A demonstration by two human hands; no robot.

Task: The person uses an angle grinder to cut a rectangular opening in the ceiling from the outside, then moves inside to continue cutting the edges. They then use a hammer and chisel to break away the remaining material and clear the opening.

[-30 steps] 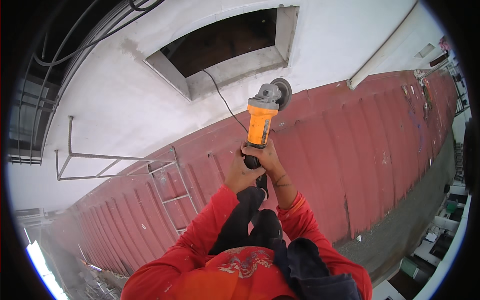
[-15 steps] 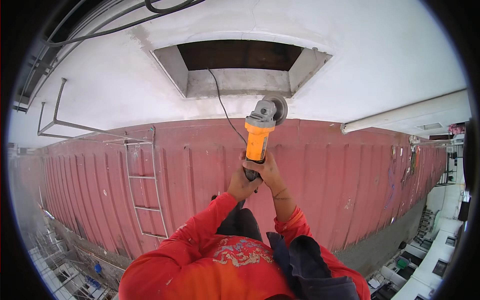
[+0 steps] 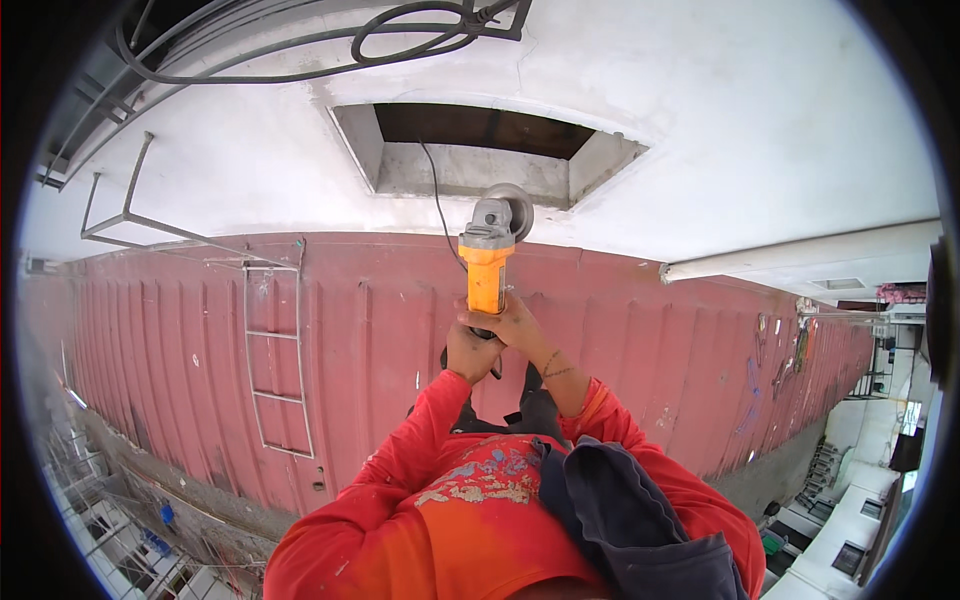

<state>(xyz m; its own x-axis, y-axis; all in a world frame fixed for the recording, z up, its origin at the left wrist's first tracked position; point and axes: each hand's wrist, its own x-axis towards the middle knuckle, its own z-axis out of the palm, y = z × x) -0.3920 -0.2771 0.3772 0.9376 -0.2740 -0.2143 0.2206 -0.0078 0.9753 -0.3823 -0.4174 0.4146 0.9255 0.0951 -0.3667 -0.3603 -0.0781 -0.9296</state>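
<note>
Angle grinder (image 3: 487,275), orange body, grey head, held in both hands over the red ribbed roof (image 3: 600,340), toward the middle of its wall-side edge. Left hand (image 3: 472,353): fingers wrapped about the dark rear grip. Right hand (image 3: 514,324): fingers curled round the lower end of the orange body, further up the tool, touching the left. Grey disc (image 3: 519,213) at right of the head, overlapping in view the lower ledge of a wall recess (image 3: 485,128); cannot tell whether it touches. Dark cord (image 3: 437,195) runs from the recess down behind the grinder, its end hidden. White wall (image 3: 750,150) along that roof edge. Metal ladder (image 3: 272,335) toward the roof's left end, its top near the wall. Pale pipe (image 3: 780,255) along the wall, right of the grinder. Dark cloth (image 3: 640,510) over the right side of the red shirt (image 3: 490,545)
</note>
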